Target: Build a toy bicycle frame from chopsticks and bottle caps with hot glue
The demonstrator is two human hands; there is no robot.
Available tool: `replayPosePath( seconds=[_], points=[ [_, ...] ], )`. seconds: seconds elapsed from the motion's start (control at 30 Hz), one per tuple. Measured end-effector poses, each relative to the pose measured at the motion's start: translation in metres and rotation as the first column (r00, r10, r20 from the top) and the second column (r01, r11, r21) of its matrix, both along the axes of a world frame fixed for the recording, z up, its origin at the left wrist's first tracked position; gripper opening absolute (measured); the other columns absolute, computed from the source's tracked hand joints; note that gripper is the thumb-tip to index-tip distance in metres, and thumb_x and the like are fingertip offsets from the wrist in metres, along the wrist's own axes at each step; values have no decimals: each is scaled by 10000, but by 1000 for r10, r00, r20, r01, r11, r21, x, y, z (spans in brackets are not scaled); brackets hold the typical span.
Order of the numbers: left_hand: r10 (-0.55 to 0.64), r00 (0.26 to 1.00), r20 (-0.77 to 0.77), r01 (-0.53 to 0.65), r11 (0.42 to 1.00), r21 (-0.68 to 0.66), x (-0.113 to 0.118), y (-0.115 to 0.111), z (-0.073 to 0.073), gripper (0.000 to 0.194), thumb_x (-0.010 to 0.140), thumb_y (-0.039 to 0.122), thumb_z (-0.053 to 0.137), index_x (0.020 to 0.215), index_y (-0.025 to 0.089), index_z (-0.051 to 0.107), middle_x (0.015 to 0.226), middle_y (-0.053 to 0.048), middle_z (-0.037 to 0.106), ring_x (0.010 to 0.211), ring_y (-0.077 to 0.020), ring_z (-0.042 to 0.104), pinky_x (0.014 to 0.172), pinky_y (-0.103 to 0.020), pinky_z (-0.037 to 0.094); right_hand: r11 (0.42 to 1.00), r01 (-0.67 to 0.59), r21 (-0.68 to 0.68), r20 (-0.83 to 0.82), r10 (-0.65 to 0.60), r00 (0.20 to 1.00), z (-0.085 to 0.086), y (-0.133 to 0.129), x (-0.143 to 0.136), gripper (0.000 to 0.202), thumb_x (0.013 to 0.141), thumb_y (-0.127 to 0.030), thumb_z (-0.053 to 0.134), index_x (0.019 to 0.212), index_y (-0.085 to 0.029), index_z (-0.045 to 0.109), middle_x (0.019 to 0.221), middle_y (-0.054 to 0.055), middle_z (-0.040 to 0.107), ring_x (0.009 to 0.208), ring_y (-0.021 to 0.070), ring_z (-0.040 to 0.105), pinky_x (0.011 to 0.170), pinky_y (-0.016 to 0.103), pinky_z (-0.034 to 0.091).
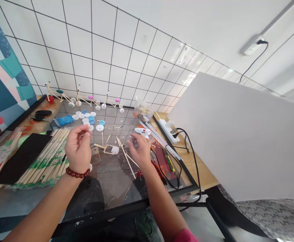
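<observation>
My left hand, with a red bead bracelet on its wrist, hovers left of a small wooden stick frame. Its fingers are curled, the thumb close to the index finger; whatever may be between them is too small to name. My right hand is above the glass tabletop near the white glue gun, fingers apart and bent, nothing visible in it. A white bottle cap is at the right end of the stick frame. Loose wooden sticks lie between my hands.
Bottle caps and three small stick models stand behind. Bundled chopsticks and a black sheet lie left. At right are a power strip, cables and a yellow-green cutter.
</observation>
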State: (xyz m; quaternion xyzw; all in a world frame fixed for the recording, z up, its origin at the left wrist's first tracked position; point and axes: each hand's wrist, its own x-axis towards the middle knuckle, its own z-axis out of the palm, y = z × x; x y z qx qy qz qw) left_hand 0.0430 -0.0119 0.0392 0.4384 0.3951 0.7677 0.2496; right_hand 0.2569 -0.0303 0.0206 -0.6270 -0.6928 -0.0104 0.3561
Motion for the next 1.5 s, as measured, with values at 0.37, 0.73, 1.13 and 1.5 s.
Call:
replayPosePath(
  seconds=[0.37,0.73,1.13,1.5],
  points=[
    [109,272,-956,797,531,287,51,-90,-21,254,927,117,481,1093,188,659,925,-82,730,839,-175,649,785,-320,564,929,28,-369,336,106,936,0,-36,8,171,872,-409,701,859,-241,729,869,32,741,820,198,676,701,290,397],
    [-57,287,-956,745,641,185,51,-77,-44,299,909,100,456,1112,177,660,912,-98,694,767,-179,625,686,-301,545,876,197,-440,431,14,902,2,-5,-1,192,862,-277,586,858,-204,764,891,113,780,822,251,718,643,305,427],
    [-117,309,-944,690,710,138,51,-69,-47,241,886,83,449,1012,160,639,868,-58,702,670,-172,592,564,-318,458,901,228,-370,386,-74,920,-20,-6,-1,126,835,-246,579,824,-213,701,797,59,749,724,216,690,575,285,322],
    [-88,326,-941,685,708,171,54,-71,-49,190,926,142,464,973,161,648,800,-34,688,644,-159,560,560,-318,437,900,219,-377,462,-22,886,-27,-6,1,141,880,-267,538,836,-200,654,820,42,718,707,178,632,589,288,241]
  ],
)
